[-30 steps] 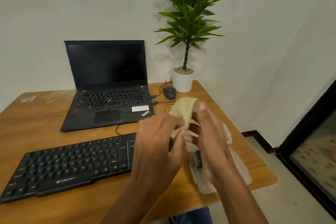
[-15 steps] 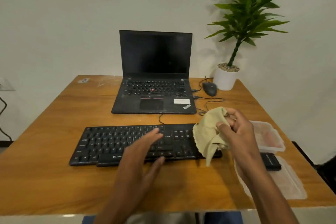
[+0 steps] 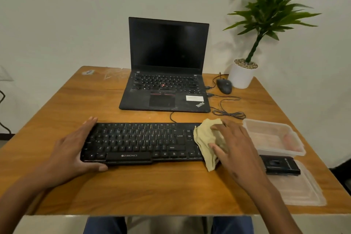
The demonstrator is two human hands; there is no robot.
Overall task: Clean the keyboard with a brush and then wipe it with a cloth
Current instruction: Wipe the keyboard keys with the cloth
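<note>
My left hand (image 3: 72,150) clasps the left end of the black keyboard (image 3: 140,142), fingers laid straight along its far edge and thumb hooked under the near edge, so it grasps the keyboard there. My right hand (image 3: 235,146) presses the yellow cloth (image 3: 206,139) onto the right end of the keyboard, right of center in the frame; the fingers are spread over the bunched fabric and the thumb pinches a fold, while a tail of cloth hangs onto the wooden table (image 3: 152,186). The black brush (image 3: 281,164) lies at lower right, on a clear plastic lid (image 3: 300,190) just beside my right wrist, with a clear plastic tub (image 3: 273,137) behind it. A dark-screened laptop (image 3: 167,66) stands open at center, with a mouse (image 3: 224,86) and 1 potted plant (image 3: 247,62) at upper right.
</note>
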